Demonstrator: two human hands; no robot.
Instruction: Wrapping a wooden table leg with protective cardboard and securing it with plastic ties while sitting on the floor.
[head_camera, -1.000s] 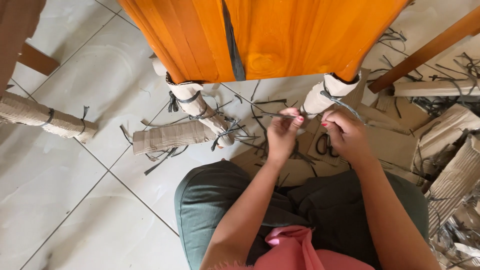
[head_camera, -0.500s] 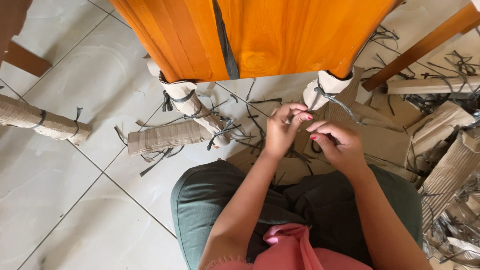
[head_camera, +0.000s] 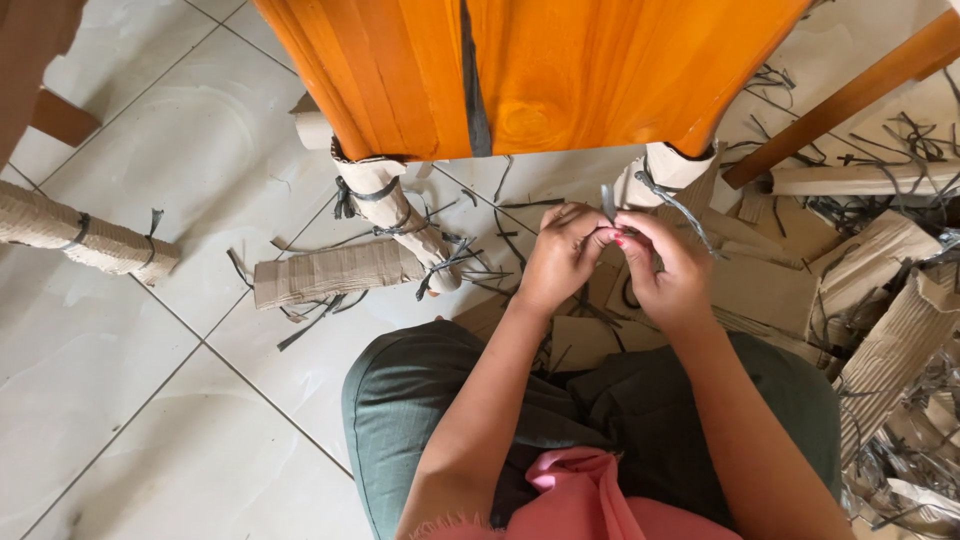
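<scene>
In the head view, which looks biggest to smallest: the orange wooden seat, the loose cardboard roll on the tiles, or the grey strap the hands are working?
1. Orange wooden seat, nearer the camera, which may inflate it.
2. Loose cardboard roll.
3. Grey strap, pinched between the left hand and right hand.

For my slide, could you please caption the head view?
Both hands, left hand and right hand, pinch a thin grey strap beside a cardboard-wrapped chair leg under an orange wooden chair.
</scene>
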